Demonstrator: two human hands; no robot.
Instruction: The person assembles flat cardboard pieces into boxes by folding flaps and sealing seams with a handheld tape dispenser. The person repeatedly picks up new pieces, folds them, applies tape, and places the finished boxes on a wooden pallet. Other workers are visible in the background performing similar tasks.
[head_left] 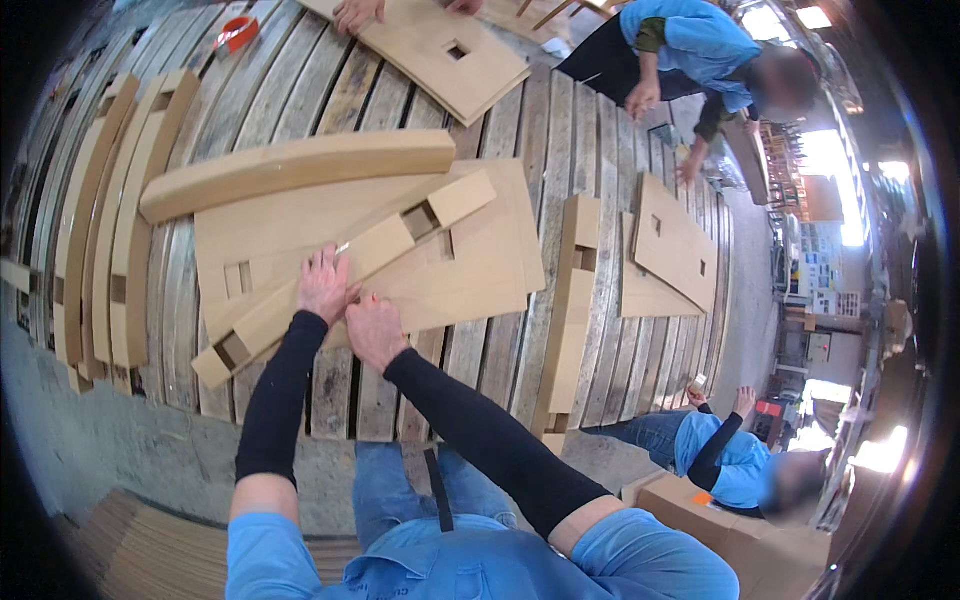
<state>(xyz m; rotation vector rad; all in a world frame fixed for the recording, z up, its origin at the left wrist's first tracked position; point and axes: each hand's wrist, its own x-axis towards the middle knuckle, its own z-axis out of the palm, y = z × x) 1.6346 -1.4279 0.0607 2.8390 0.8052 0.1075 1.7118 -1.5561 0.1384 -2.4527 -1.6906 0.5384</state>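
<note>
A long folded cardboard beam (380,246) with square cutouts lies aslant across flat cardboard sheets (480,285). My left hand (325,287) rests on top of it near its middle, fingers stretched out along the surface. Just to the right, my right hand (374,332) is closed at the beam's near edge; what its fingers hold is hidden. The two hands almost touch. Beyond them, a closed cardboard beam (300,165) lies across the far side of the sheets.
Several cardboard beams (122,230) stand side by side at the left. Another beam (572,310) and more cut sheets (672,245) lie to the right on the slatted wooden table (335,395). An orange tape roll (237,36) sits at the far left. Co-workers (690,50) stand around the table.
</note>
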